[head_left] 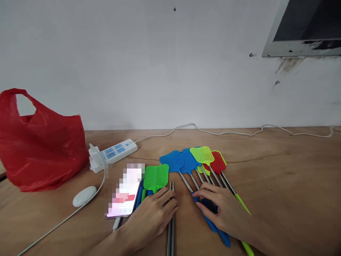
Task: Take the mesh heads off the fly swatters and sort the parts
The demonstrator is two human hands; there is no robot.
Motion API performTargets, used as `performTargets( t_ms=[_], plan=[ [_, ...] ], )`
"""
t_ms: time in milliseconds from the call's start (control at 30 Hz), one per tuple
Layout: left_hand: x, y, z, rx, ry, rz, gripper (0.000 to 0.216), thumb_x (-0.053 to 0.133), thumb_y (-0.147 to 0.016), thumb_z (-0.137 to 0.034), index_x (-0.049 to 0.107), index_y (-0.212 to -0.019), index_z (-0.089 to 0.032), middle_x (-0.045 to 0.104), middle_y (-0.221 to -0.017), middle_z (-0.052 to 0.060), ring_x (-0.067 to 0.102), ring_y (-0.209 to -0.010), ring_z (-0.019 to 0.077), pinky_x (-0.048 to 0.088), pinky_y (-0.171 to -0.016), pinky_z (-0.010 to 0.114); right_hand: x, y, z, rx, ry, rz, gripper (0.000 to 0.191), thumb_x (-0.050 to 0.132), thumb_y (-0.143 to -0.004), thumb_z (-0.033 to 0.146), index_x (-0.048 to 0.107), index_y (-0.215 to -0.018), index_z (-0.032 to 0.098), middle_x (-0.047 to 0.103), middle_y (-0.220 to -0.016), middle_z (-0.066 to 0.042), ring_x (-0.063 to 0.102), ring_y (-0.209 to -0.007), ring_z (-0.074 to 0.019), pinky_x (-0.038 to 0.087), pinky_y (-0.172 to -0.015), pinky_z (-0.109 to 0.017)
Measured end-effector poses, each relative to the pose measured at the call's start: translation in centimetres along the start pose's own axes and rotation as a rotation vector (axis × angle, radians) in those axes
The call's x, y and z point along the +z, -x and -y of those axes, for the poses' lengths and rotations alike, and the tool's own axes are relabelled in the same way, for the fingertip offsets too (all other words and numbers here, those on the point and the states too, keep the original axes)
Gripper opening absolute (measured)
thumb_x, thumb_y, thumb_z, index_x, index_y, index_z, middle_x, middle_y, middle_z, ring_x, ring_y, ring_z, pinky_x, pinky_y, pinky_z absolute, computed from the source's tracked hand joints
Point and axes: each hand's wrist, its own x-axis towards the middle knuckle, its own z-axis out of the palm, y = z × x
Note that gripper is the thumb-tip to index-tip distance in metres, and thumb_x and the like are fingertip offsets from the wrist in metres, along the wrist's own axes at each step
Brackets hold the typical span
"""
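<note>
My left hand point(157, 210) lies with bent fingers closed over thin metal rods point(171, 237) that point away from me. Just beyond its knuckles is a bright green fly swatter point(156, 176), with blue and green handles partly hidden beside it. My right hand point(222, 206) has its fingers and thumb around the blue handle of a fly swatter point(206, 215); its palm hides part of the grip. Several fly swatters fan out past this hand, with blue heads point(173, 160), a yellow-green head point(202, 155) and a red head point(217, 163), partly overlapping.
A lit phone point(125, 199), partly pixelated, lies left of my left hand with a cable plugged in. Behind it are a white power strip point(125, 147) and a white oval device point(84, 196). A red plastic bag point(42, 149) stands far left. The wooden table point(287, 185) meets a wall.
</note>
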Motion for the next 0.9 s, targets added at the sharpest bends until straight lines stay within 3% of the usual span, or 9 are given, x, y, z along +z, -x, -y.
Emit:
performTargets(
  t_ms=[200,433,667,900],
  plan=[
    [0.1,0.2,-0.1,0.001,0.076,-0.055,0.021,0.045,-0.103,-0.014,0.064,-0.110,-0.020,0.070,-0.109,0.007,0.066,-0.105,0.0219,0.056,-0.091,0.033,-0.2,0.0,-0.2,-0.032,0.030,0.068,0.023,0.056,-0.092,0.022,0.068,-0.112,0.022,0.067,-0.102,-0.006,0.067,-0.088,-0.0218,0.050,-0.073,-0.033],
    [-0.6,0.1,-0.2,0.005,0.122,0.022,0.029,0.040,-0.102,-0.011,0.063,-0.118,-0.016,0.067,-0.125,0.008,0.063,-0.116,0.0229,0.054,-0.099,0.036,-0.3,0.2,-0.2,-0.030,0.042,0.114,0.018,0.056,-0.093,0.023,0.068,-0.106,0.023,0.065,-0.106,-0.006,0.066,-0.092,-0.0221,0.049,-0.078,-0.035],
    [-1.5,0.2,0.0,0.011,0.216,0.063,0.054,0.049,-0.077,0.000,0.060,-0.127,-0.018,0.064,-0.134,0.008,0.057,-0.127,0.0226,0.049,-0.107,0.037,-0.5,0.1,0.4,-0.029,0.064,0.139,0.006,0.059,-0.090,0.022,0.065,-0.091,0.022,0.065,-0.090,0.000,0.062,-0.078,-0.0176,0.039,-0.064,-0.030],
    [-1.2,0.1,0.0,0.001,0.252,0.051,0.052,0.049,-0.080,-0.003,0.061,-0.127,-0.021,0.066,-0.132,0.007,0.059,-0.126,0.0232,0.051,-0.105,0.038,0.0,0.3,0.4,-0.010,0.060,0.133,0.003,0.062,-0.087,0.021,0.060,-0.085,0.023,0.064,-0.080,0.003,0.059,-0.070,-0.0153,0.033,-0.061,-0.029]
  ],
)
